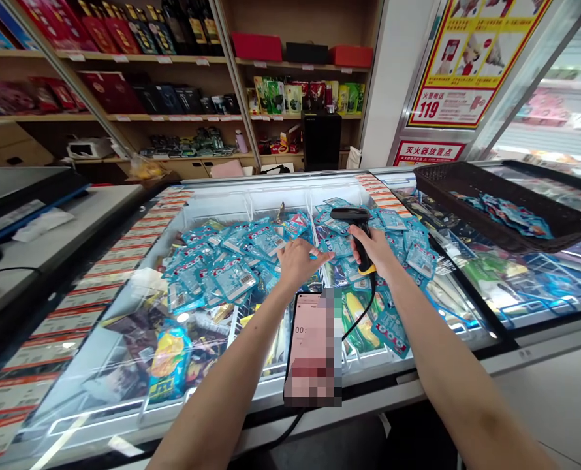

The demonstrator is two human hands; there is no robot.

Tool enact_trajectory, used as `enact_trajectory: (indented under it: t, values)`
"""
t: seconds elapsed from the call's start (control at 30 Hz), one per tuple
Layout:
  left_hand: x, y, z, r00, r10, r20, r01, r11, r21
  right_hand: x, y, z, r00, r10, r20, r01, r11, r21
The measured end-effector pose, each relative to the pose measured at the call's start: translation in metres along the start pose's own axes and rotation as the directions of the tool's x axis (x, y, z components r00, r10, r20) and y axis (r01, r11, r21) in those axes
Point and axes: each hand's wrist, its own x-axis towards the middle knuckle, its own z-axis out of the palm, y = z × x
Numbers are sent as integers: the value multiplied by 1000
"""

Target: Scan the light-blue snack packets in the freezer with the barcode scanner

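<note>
Right hand [381, 253] grips the scanner [363, 230], left hand [299, 262] spreads loosely over blue packets [234, 279] strewn toward the freezer [378, 397]'s far edge; similar ones sit in the basket [476, 230], most lie outside.

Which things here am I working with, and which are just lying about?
Apparently in use:
scanner, in the right hand
blue packets, below the left hand
possibly the dark basket, holding similar packets

Seemingly just lying about:
white paper, far left
lilac bottle, at the back
red box, above it
</note>
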Motion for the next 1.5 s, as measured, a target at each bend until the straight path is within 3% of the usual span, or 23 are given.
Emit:
enact_trajectory:
  t: [0.1,0.2,0.33,0.43,0.5,0.6,0.73,1.2,1.5]
  values:
    - [3,-1,4,999,-40,-17,39,996,-77,0,1,1,1000,10,14,-10,1000,-13]
    - [8,-6,0,990,-143,1,137,946,-293,0,1,2,999,18,36,-17,1000,-14]
    - [13,-18,-16,939,-329,-101,176,711,-680,-2,0,3,998,15,55,-17,1000,22]
    - [13,-28,-30,883,-457,-108,184,549,-815,-5,-3,3,996,20,83,-22,999,25]
    - [13,-34,-39,860,-494,-130,163,508,-846,-8,-6,5,993,11,120,-12,1000,8]
    - [13,-44,-51,841,-515,-166,126,485,-866,-13,-13,8,984,-11,177,17,999,-31]
    - [13,-55,-58,849,-495,-183,83,467,-880,-19,-18,12,970,-14,242,30,998,-63]
    - [11,-63,-52,862,-455,-224,44,507,-861,-24,-20,13,922,-82,378,176,959,-221]
    - [10,-61,-53,862,-455,-224,56,524,-850,-24,-20,13,915,-48,401,182,936,-303]
